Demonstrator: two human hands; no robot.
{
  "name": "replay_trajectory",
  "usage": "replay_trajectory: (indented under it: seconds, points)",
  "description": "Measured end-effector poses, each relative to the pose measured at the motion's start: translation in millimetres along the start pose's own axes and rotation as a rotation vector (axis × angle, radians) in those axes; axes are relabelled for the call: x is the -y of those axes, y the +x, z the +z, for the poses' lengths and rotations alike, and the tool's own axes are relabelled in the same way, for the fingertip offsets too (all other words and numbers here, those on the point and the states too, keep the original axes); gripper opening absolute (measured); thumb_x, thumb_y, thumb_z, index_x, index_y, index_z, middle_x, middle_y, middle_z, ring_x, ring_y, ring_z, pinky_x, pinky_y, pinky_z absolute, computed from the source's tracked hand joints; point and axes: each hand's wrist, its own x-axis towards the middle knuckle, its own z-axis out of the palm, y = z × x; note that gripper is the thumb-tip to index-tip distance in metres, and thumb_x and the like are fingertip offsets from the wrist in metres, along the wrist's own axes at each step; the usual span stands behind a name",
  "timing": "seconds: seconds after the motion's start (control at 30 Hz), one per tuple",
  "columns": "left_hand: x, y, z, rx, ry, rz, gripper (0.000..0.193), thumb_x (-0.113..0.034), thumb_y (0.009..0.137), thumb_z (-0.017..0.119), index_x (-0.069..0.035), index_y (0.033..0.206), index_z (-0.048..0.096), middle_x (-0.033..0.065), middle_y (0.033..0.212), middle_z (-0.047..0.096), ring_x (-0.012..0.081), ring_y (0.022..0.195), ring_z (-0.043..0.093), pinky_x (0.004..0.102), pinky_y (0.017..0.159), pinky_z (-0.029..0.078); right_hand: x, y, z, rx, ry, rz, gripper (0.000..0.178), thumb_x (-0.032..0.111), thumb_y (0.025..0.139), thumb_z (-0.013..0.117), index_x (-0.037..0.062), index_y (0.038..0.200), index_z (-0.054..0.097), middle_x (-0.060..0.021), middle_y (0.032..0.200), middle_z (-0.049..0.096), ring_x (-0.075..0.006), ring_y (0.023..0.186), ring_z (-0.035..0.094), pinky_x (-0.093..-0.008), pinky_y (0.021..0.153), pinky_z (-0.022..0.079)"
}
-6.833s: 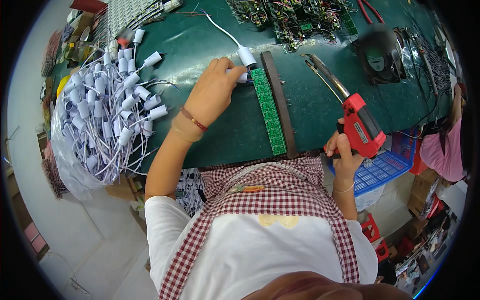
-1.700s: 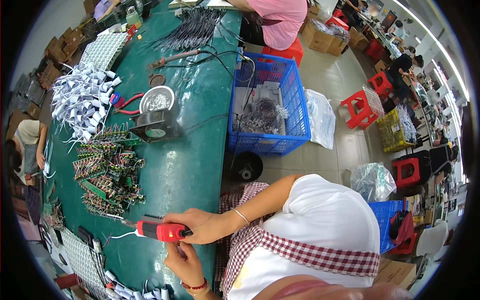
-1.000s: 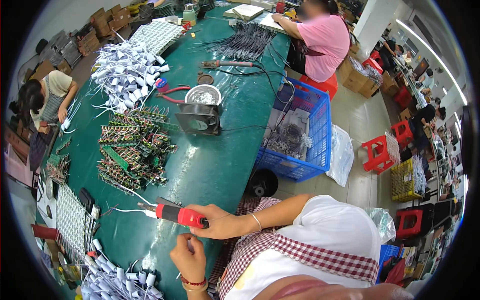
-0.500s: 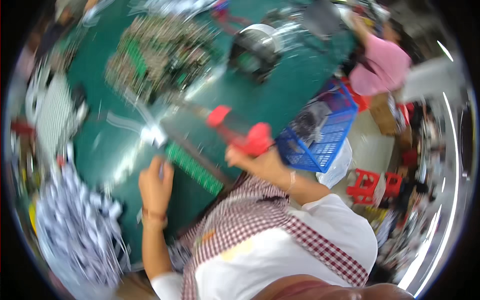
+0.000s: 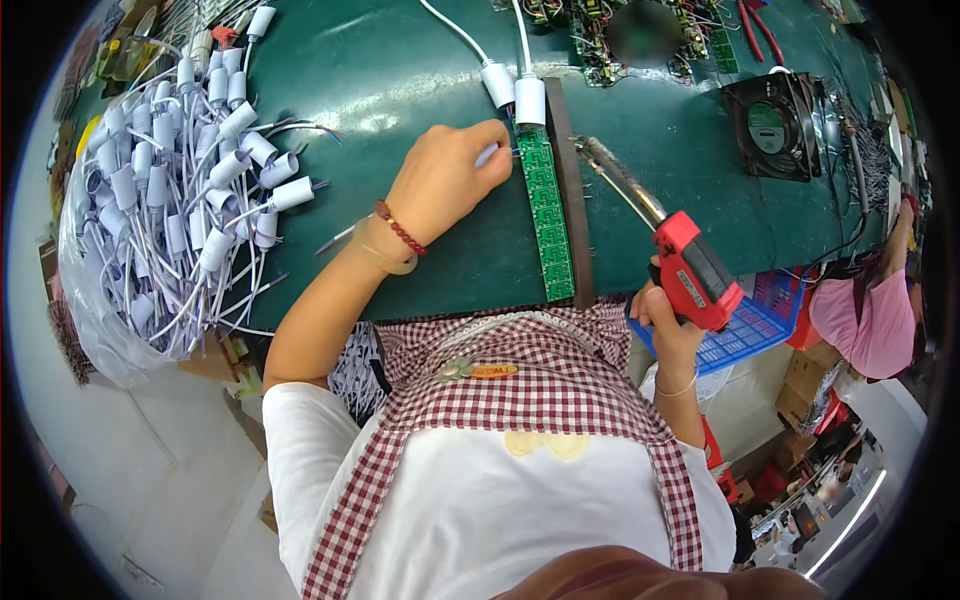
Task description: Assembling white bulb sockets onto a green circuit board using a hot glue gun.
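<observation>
My left hand (image 5: pixel 448 182) is closed, thumb and fingers pinching a white cable (image 5: pixel 487 155). Its thin wire ends point at the upper part of a strip of green circuit boards (image 5: pixel 544 215). The strip lies along a dark bar (image 5: pixel 572 190). In my right hand (image 5: pixel 668 322) is a red and black soldering gun (image 5: pixel 697 270), gripped by its handle. Its metal tip reaches up and left, to the right of the bar and apart from the boards. Two white cylindrical sockets (image 5: pixel 530 103) with cables lie at the strip's far end.
A heap of white sockets with cables (image 5: pixel 160 185) in a clear bag sits on the left. Far right stand a black fan (image 5: pixel 768 128) and red-handled pliers (image 5: pixel 757 30). Assembled circuit boards (image 5: pixel 690 40) lie at the back. A blue basket (image 5: pixel 740 335) is beside my right hand.
The view has swung round and sharpened from a blur. My left hand is now at the strip's upper end; the soldering gun has stayed in my right hand, now right of the bar.
</observation>
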Motion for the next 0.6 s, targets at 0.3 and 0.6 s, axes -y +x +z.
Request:
replay_trajectory:
  seconds: [0.3,0.6]
  points:
    - [1,5,2,0.031,0.061,0.074,0.012,-0.015,0.081,0.058,-0.003,0.084,0.062,0.0201,0.064,0.058,0.0359,0.057,0.059,0.0387,0.055,0.047,-14,-6,5,0.012,0.051,0.092,0.012,0.000,0.081,0.069,0.0006,0.091,0.062,-0.0008,0.078,0.060,-0.0075,0.066,0.054,-0.0247,0.058,0.045]
    - [-1,8,4,0.068,0.010,0.029,0.012,-0.012,0.081,0.057,-0.002,0.083,0.062,0.0194,0.061,0.056,0.0347,0.053,0.057,0.0369,0.052,0.046,-24,-5,6,0.020,-0.056,0.082,0.020,0.005,0.081,0.072,0.0023,0.099,0.065,-0.0012,0.086,0.064,-0.0102,0.075,0.057,-0.0272,0.065,0.047]
